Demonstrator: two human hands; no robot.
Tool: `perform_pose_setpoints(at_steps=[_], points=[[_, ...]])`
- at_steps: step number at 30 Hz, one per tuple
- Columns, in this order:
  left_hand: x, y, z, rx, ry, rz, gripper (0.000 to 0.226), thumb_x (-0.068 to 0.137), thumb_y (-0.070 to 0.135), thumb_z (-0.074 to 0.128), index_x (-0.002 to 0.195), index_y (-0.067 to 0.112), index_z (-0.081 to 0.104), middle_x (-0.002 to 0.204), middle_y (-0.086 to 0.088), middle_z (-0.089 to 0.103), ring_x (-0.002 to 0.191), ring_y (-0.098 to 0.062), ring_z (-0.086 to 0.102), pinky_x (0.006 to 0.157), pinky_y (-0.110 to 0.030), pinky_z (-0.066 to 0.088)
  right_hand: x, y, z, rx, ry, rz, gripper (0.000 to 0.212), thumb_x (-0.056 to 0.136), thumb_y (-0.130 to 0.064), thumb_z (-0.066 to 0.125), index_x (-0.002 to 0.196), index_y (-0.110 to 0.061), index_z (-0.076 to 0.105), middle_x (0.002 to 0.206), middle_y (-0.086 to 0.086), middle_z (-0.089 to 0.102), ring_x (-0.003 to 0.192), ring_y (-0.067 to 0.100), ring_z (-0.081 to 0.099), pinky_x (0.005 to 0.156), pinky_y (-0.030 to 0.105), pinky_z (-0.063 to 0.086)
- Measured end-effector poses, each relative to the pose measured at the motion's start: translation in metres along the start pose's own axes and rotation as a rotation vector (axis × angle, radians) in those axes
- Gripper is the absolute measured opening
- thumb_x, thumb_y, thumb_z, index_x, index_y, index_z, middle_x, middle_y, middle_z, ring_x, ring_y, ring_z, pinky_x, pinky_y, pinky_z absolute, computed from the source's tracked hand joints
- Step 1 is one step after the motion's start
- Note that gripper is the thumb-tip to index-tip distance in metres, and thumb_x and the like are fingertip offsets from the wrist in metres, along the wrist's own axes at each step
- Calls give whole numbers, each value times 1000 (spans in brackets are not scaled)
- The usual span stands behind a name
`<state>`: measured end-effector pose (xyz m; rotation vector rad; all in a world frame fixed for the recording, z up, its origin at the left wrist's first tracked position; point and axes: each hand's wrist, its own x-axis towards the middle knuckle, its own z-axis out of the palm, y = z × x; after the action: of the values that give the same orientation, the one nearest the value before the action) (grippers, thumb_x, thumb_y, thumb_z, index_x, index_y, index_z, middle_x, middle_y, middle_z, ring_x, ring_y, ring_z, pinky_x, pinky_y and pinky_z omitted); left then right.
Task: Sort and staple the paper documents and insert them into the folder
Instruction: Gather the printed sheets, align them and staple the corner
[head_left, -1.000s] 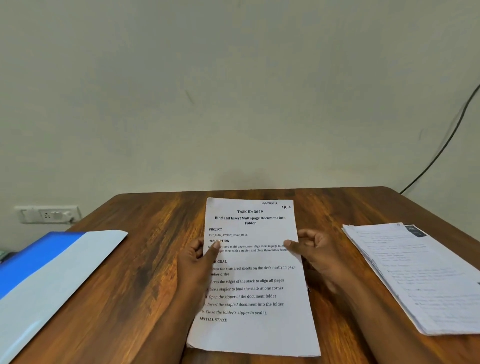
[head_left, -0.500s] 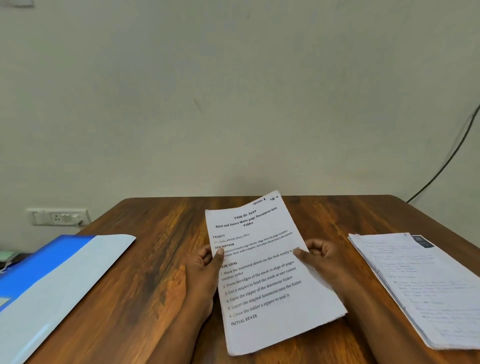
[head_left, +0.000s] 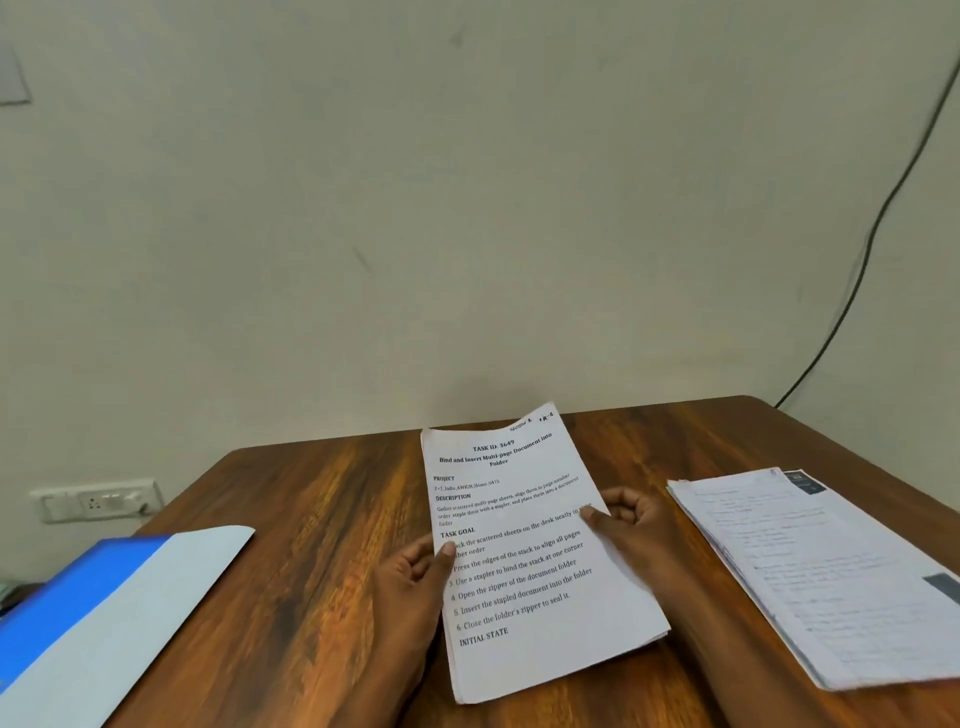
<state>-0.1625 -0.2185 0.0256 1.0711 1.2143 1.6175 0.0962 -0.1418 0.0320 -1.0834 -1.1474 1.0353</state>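
A person squares up a printed set of sheets at the middle of the wooden bench, the sorting stage of the job by the look of it, with stapling and filing not yet done. The left hand pinches the set's left edge, thumb on the printed face; the right hand pinches the right edge the same way, fingers curled behind. Each grip is narrow and closed on paper.

The set sits skewed, its top tipped toward one o'clock, its far end lifted and slightly curled. Layered edges at the near right corner suggest several pages. The top page is white with black type, headed "TASK ID: 3649".

A second pile of papers lies at three o'clock, well apart. The blue and pale folder lies at nine o'clock, also well apart. No stapler is in view.

The next move likely calls for tapping the edges flush, then finding a stapler for one corner; loose pages could slip out of line.
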Motion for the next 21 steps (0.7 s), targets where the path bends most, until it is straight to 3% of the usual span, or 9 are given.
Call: perform_pose_setpoints(at_steps=[5,9,14,17,21], points=[[-6,16,37,57,-110,29,18,102,7,62,117,6,72,105,-13,81,93,-32,79,79,-47,65,-4,-38,-51,-180,41,-38,19,80,-12,89,94,-15,76,83,-2,81,78,17,78,74,33,59],[-12,19,88,137,-231,51,20,105,7,57,115,6,73,98,-10,82,87,-31,79,74,-48,65,-4,-57,-114,-273,108,-69,21,77,-14,91,93,-16,77,66,-4,73,61,10,69,64,26,51],[-23,9,165,130,-410,-24,22,106,3,55,107,9,77,100,-12,81,83,-21,79,63,-27,61,-13,-62,-194,-412,225,-66,21,77,-11,91,88,-18,75,59,-8,54,59,11,50,60,27,40],[-31,-4,209,166,-486,-79,24,104,0,56,102,12,76,93,-7,82,86,-26,80,63,-34,64,-19,-59,-238,-597,282,-102,22,75,-16,93,83,-25,75,62,-5,55,63,14,51,59,27,39],[-47,-19,248,133,-537,-203,17,103,0,59,116,2,70,93,-12,82,83,-35,80,79,-54,64,-24,-52,-277,-851,329,-76,20,74,-28,93,84,-28,76,69,-7,68,65,8,63,60,24,47]])
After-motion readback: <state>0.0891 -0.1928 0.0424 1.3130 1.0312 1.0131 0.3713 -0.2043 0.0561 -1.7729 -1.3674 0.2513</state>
